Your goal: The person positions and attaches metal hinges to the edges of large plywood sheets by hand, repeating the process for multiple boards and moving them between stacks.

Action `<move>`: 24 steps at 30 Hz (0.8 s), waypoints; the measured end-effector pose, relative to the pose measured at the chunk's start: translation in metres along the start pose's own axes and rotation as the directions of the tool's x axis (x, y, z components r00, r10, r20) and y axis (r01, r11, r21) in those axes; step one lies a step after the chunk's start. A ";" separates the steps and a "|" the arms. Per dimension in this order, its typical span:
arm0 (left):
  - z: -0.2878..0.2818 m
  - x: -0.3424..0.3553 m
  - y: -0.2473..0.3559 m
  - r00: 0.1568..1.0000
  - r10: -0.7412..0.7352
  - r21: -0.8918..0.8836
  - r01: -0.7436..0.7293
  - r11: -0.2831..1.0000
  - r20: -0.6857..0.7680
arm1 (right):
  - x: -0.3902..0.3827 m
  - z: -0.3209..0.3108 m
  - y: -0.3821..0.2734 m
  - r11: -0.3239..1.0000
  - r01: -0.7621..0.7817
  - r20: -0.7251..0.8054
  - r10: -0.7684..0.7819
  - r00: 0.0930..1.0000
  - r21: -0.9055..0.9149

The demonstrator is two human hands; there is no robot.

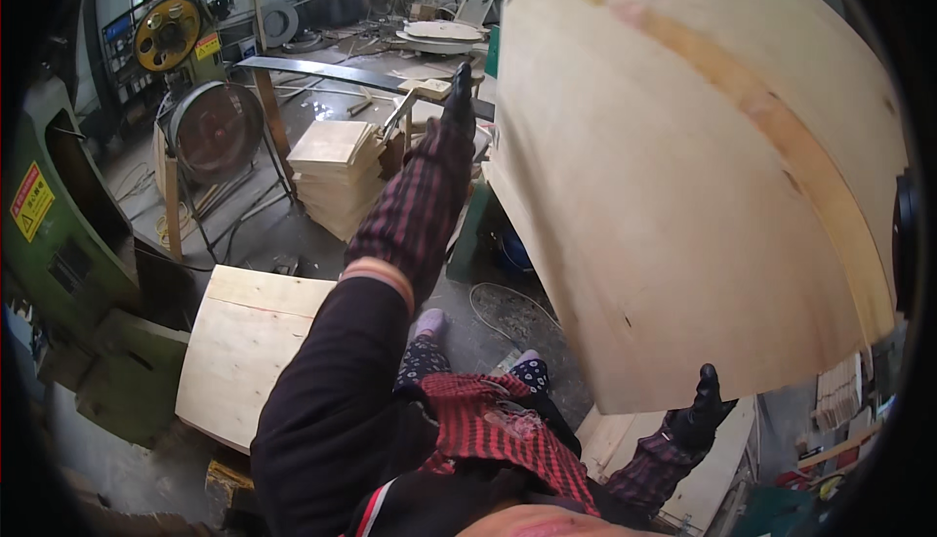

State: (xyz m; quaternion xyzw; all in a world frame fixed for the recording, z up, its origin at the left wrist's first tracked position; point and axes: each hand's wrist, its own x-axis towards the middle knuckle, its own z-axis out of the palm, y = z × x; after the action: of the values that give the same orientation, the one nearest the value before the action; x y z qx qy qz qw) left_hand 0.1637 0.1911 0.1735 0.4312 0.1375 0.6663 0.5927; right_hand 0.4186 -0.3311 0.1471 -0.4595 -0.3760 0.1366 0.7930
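A large plywood sheet [683, 195] with a darker curved band [771, 112] stands raised and tilted on my right, its left part slightly blurred. My right hand [698, 418], in a black glove, is at its lower edge, thumb up against the face; the other fingers are partly hidden. My left hand [461, 103], also black-gloved, reaches far forward with its fingers stretched up. It is just left of the sheet's left edge, seemingly apart from it. Checked sleeve covers reach up both forearms.
A stack of square plywood pieces [337, 171] stands ahead on the left. Closer in lies a plywood panel [256, 342], beside a green machine [73, 205]. A round fan [217, 132] and a long dark metal strip [327, 70] are farther off. A cable [488, 293] lies on the floor.
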 end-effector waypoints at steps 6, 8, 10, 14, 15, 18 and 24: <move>-0.067 -0.058 -0.135 0.922 -0.340 -0.491 0.388 0.780 0.187 | 0.025 0.049 -0.077 0.475 0.229 0.212 -0.092 0.973 -0.850; -0.105 -0.138 -0.167 0.852 -0.468 -0.640 0.498 0.585 0.236 | 0.054 0.068 -0.101 0.285 0.321 0.345 0.038 0.938 -0.903; -0.116 -0.208 -0.166 0.712 -0.702 -0.548 0.592 0.591 0.013 | 0.094 0.111 -0.102 -0.037 0.680 0.680 -0.104 0.726 -0.732; -0.143 -0.323 -0.158 0.519 -0.848 -0.621 0.631 0.465 -0.108 | 0.185 0.198 -0.055 -0.177 0.945 0.944 -0.237 0.230 -0.275; -0.147 -0.335 -0.159 0.473 -0.877 -0.689 0.609 0.392 -0.081 | 0.205 0.222 -0.038 -0.183 0.953 0.942 -0.280 0.185 -0.241; -0.115 -0.346 -0.094 0.357 -0.930 -0.805 0.523 0.281 -0.092 | 0.260 0.285 0.031 -0.078 0.940 0.909 -0.293 0.297 -0.332; -0.098 -0.375 -0.055 0.516 -0.853 -0.577 0.674 0.461 -0.078 | 0.254 0.296 0.175 0.144 0.826 0.801 -0.200 0.564 -0.545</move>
State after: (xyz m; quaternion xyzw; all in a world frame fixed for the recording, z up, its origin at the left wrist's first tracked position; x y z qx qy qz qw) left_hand 0.1005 -0.1027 -0.0766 0.0304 0.2555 0.3975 0.8808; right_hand 0.3998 0.0915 0.2089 -0.5731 -0.7345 -0.2665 0.2471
